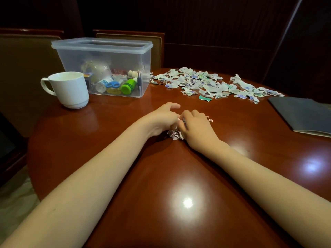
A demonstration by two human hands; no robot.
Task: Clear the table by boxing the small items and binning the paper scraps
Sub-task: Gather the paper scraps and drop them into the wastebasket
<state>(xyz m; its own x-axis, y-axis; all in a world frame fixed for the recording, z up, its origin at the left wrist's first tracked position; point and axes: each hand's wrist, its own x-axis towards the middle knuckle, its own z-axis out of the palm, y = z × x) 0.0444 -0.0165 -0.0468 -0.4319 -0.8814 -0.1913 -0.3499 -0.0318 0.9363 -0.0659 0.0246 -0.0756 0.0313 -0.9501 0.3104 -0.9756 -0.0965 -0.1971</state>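
While the white mug (69,89) and the clear box (102,44) stand at the left of the desk (161,185), the small items (114,83) lie inside the box; at mid-desk the left hand (161,119) curls its grip against a small wad of scraps (176,135); the right hand (197,127) closes its grip over the same wad from the other side (two stray bits (210,119) lie just beyond its knuckles); farther right and back, the main spread of paper scraps (206,83) lies loose; a dark folder (302,113) sits at the right edge. No bin is in view, so the carry may be long; a loosely pressed wad could shed pieces on the way; a hasty sweep through the big pile could push scraps off the polished desk or under the folder.
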